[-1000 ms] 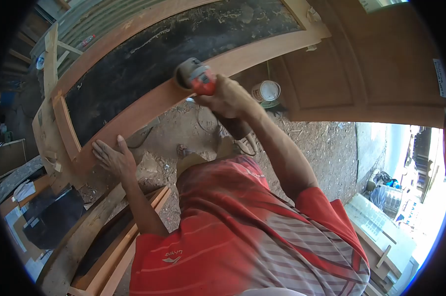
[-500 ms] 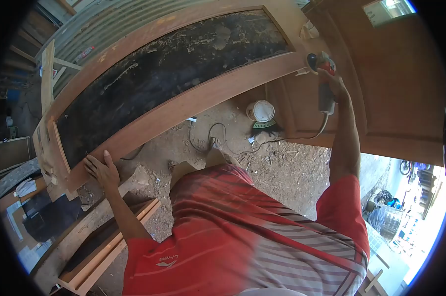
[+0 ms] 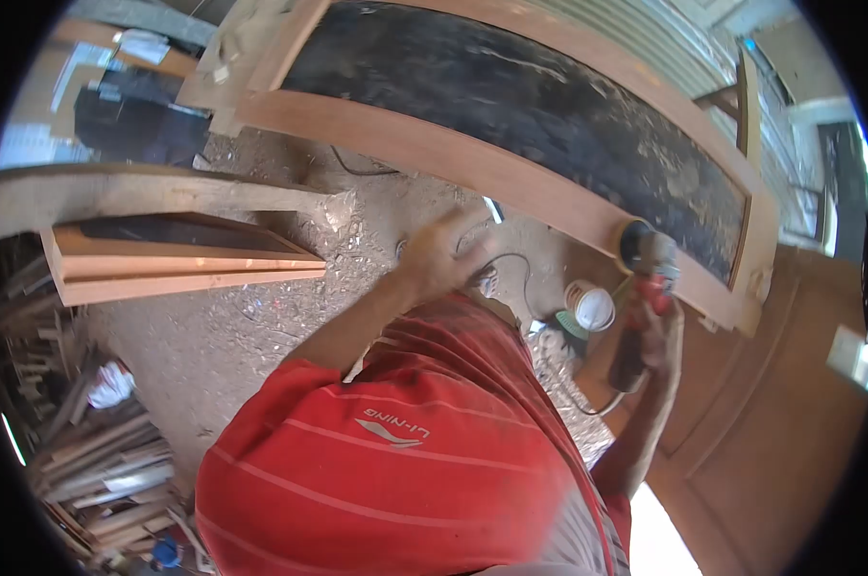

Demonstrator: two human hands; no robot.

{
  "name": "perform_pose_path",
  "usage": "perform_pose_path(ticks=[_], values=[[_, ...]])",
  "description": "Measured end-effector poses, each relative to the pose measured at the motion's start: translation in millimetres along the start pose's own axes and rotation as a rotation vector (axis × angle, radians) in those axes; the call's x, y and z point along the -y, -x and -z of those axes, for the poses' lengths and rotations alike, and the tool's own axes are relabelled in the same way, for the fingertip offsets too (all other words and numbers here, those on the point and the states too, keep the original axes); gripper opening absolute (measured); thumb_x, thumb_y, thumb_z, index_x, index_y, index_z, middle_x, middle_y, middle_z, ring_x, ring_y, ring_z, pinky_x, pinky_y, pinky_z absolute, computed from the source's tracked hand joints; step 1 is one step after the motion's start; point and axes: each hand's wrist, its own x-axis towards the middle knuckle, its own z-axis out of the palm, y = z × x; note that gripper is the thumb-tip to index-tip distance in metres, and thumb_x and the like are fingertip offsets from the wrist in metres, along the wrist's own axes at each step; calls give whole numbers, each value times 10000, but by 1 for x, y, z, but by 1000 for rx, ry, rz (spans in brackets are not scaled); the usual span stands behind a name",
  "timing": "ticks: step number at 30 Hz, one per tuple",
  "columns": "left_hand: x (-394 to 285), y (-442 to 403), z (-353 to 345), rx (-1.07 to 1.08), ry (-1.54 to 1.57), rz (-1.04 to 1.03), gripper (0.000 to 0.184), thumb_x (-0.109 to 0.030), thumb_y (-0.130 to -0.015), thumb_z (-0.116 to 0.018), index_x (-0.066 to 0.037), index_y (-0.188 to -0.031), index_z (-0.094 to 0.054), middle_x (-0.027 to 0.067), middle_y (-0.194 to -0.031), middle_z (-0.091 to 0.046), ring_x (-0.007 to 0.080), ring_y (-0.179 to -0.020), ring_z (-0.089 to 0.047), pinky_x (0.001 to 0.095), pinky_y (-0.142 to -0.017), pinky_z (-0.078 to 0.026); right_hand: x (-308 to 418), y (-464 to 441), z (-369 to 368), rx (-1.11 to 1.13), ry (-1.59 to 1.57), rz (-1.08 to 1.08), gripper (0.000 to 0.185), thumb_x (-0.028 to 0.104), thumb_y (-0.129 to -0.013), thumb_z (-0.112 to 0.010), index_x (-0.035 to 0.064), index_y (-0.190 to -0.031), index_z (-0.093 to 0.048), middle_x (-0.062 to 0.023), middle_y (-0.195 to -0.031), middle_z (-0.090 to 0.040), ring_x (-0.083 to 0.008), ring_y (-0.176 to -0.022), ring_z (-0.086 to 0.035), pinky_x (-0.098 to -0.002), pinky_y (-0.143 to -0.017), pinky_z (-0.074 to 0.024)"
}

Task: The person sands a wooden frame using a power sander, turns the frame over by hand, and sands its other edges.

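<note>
My right hand (image 3: 656, 336) grips a red and dark angle grinder (image 3: 635, 350). Its round disc (image 3: 631, 245) is at the near rail of a wooden door frame (image 3: 491, 178); whether it touches the wood I cannot tell. A dark, scuffed panel (image 3: 511, 106) fills the frame. My left hand (image 3: 439, 254) hangs in the air in front of my body, off the wood, blurred, with its fingers apart and nothing in it.
A white bucket (image 3: 592, 307) and a green broom head (image 3: 570, 324) are on the ground below the frame. The grinder's cord (image 3: 595, 411) trails down. A brown wooden panel (image 3: 760, 422) stands at the right. Left are a wooden beam (image 3: 155, 192) and scrap wood (image 3: 107, 480).
My left hand has left the frame's near rail and moved toward my body. My right hand has brought the grinder from the frame's right end onto the near rail. My view has turned left.
</note>
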Motion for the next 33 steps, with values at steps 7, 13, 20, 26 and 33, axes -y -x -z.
perform_pose_path(ticks=[7, 13, 20, 26, 33], values=[[21, 26, -6, 181, 639, 133, 854, -550, -1057, -593, 96, -1565, -360, 308, -1490, -566, 400, -1413, -553, 451, -1164, -445, 143, -48, -196, 432, 406, 141, 592, 425, -854, -812, -62, -1147, -644, -177, -897, -728, -287, -818, -726, -413, -727, -558], [12, 11, 82, -263, 1392, 273, 790, -518, -1035, -665, 16, -1554, -399, 104, -1420, -574, 200, -1274, -611, 349, -1065, -502, 207, -87, -333, 666, 409, 327, 618, 429, -827, -828, 26, -1264, -658, -244, -1023, -740, -416, -961, -732, -471, -839, -555], [64, -34, 148, -700, 1460, -58, 574, -339, -1085, -612, -46, -1541, -422, 90, -1415, -589, 204, -1320, -579, 385, -1115, -461, 283, -124, -429, 830, 475, 577, 654, 436, -828, -831, -8, -1271, -647, -266, -1102, -748, -430, -1064, -735, -467, -887, -561], [95, -60, 194, -927, 1502, -200, 433, -285, -1072, -617, -36, -1417, -534, 107, -1318, -660, 217, -1227, -654, 383, -1077, -513, 300, -163, -498, 830, 572, 795, 647, 470, -823, -852, -70, -1132, -673, -277, -1026, -747, -404, -1014, -759, -430, -872, -577], [131, -114, 253, -925, 1517, -176, 377, -270, -1051, -649, -44, -1348, -596, 82, -1220, -703, 200, -1146, -691, 363, -1009, -554, 337, -216, -540, 857, 516, 680, 614, 453, -841, -848, -46, -1162, -692, -265, -1015, -747, -350, -954, -756, -428, -844, -577]])
